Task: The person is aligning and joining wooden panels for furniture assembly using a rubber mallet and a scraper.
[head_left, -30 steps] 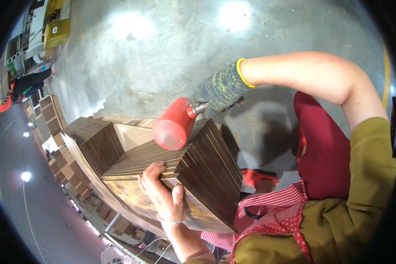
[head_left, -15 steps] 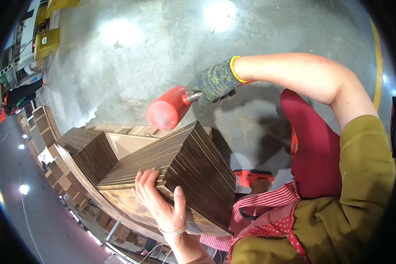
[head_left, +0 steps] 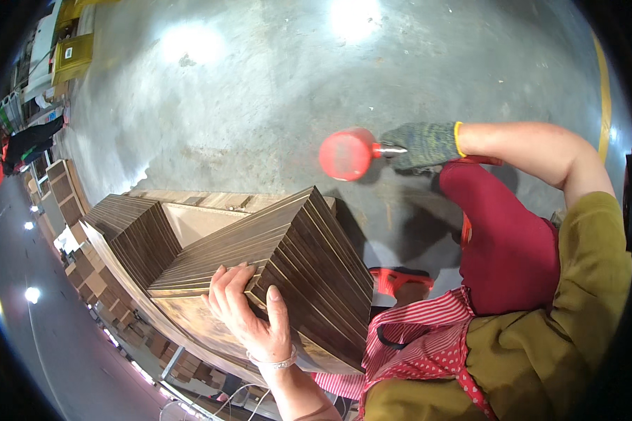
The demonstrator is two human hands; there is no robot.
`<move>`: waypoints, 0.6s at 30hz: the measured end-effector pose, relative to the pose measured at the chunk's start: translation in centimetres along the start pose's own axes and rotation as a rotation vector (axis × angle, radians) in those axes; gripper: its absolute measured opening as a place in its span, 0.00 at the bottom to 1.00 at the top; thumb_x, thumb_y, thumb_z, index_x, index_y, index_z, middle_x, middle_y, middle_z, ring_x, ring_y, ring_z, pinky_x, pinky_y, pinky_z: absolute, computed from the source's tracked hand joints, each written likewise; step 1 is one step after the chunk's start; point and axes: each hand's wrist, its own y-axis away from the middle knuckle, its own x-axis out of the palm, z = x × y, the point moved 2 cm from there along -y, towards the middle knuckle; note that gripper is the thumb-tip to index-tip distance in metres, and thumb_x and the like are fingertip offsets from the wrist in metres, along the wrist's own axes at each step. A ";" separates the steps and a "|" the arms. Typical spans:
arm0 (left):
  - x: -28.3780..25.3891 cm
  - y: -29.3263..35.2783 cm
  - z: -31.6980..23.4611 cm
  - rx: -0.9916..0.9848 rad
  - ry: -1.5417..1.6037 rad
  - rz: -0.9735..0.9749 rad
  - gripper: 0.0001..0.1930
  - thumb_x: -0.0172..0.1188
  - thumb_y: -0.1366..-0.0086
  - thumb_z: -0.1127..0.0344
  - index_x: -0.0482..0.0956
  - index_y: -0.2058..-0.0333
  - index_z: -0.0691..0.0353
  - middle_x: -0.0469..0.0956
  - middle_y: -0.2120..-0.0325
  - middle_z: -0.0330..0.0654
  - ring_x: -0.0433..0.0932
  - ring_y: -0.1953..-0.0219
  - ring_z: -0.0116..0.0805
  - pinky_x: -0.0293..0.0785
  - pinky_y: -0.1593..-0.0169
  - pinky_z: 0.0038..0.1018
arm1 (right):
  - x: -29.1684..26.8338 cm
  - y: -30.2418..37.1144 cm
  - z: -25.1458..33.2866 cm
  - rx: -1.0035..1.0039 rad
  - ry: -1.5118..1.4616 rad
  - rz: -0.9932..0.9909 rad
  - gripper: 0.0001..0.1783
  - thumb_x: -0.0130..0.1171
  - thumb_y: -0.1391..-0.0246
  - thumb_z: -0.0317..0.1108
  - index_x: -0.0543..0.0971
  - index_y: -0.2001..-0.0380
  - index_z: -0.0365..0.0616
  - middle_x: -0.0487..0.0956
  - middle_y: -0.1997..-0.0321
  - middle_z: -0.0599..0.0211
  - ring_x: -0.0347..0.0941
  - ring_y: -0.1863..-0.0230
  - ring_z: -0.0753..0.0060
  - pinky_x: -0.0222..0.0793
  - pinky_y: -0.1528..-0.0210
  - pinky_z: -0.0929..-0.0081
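Note:
My left hand (head_left: 256,323), bare with a bracelet at the wrist, grips the corner of a large stack of dark wood-grain boards (head_left: 323,277). Its fingers bend over one face while the thumb presses the neighbouring one. A grey-green knit glove covers my right hand (head_left: 425,146), which is closed on the handle of a red-headed mallet (head_left: 346,156). The mallet is held out above the floor, apart from the boards. Beyond the first stack stands a second stack of similar dark boards (head_left: 147,245), with a pale panel (head_left: 193,224) between them.
Under the stacks runs a pale wooden base (head_left: 137,298). A red shoe (head_left: 400,282) is on the floor beside the boards. Cartons (head_left: 95,284) are piled at the left, where another person in dark clothes (head_left: 31,144) is seen. Yellow bins (head_left: 74,59) stand at the far left.
My right hand has swung the mallet to the right and slightly nearer, away from the boards. My left hand keeps its hold on the stack's corner.

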 end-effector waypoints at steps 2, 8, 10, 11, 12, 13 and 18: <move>-0.1 0.2 0.1 -0.012 -0.016 -0.010 0.17 0.54 0.46 0.59 0.72 0.61 0.64 0.71 0.62 0.46 0.64 0.52 0.49 0.53 0.44 0.44 | 0.4 0.0 -0.9 -0.046 0.226 0.049 0.14 0.51 0.51 0.38 0.72 0.62 0.43 0.75 0.78 0.61 0.72 0.79 0.64 0.68 0.73 0.64; 0.0 0.2 0.0 -0.019 0.023 -0.021 0.17 0.54 0.46 0.59 0.72 0.61 0.64 0.71 0.62 0.46 0.65 0.53 0.47 0.53 0.44 0.43 | 4.3 -1.4 -3.0 -0.463 0.342 -0.009 0.15 0.51 0.49 0.40 0.72 0.60 0.43 0.76 0.65 0.51 0.71 0.63 0.47 0.66 0.61 0.60; 0.1 0.3 0.1 -0.026 0.005 -0.013 0.17 0.54 0.45 0.58 0.71 0.61 0.64 0.71 0.62 0.47 0.65 0.54 0.47 0.54 0.46 0.42 | 5.8 -2.1 -1.7 -0.446 0.203 0.078 0.16 0.51 0.47 0.43 0.72 0.60 0.44 0.76 0.64 0.52 0.71 0.62 0.47 0.66 0.59 0.62; 0.0 0.4 0.1 -0.029 0.002 -0.016 0.17 0.54 0.45 0.58 0.71 0.61 0.64 0.71 0.62 0.47 0.65 0.54 0.47 0.54 0.46 0.42 | 5.8 -1.8 -1.1 -0.450 0.205 0.080 0.16 0.51 0.47 0.43 0.72 0.60 0.44 0.76 0.64 0.52 0.71 0.62 0.47 0.66 0.59 0.62; -0.1 0.4 0.1 -0.030 -0.013 -0.001 0.17 0.53 0.43 0.59 0.71 0.61 0.65 0.70 0.61 0.47 0.65 0.54 0.46 0.55 0.46 0.40 | 5.7 -1.7 -0.9 -0.375 0.251 0.090 0.16 0.51 0.47 0.43 0.72 0.59 0.45 0.76 0.64 0.52 0.71 0.62 0.47 0.66 0.59 0.62; -0.1 0.4 0.0 -0.030 -0.028 0.014 0.16 0.52 0.42 0.59 0.70 0.61 0.66 0.69 0.61 0.48 0.65 0.54 0.44 0.57 0.47 0.38 | 5.8 -1.7 -0.8 -0.299 0.297 0.100 0.16 0.51 0.47 0.44 0.72 0.59 0.46 0.76 0.64 0.52 0.71 0.62 0.47 0.66 0.58 0.62; -0.1 0.3 -0.2 -0.025 -0.027 0.015 0.16 0.52 0.42 0.59 0.70 0.61 0.66 0.69 0.61 0.48 0.65 0.55 0.44 0.57 0.47 0.38 | 7.2 -1.0 -1.5 -0.378 0.212 -0.016 0.18 0.46 0.43 0.48 0.72 0.60 0.46 0.76 0.66 0.53 0.70 0.63 0.48 0.65 0.59 0.61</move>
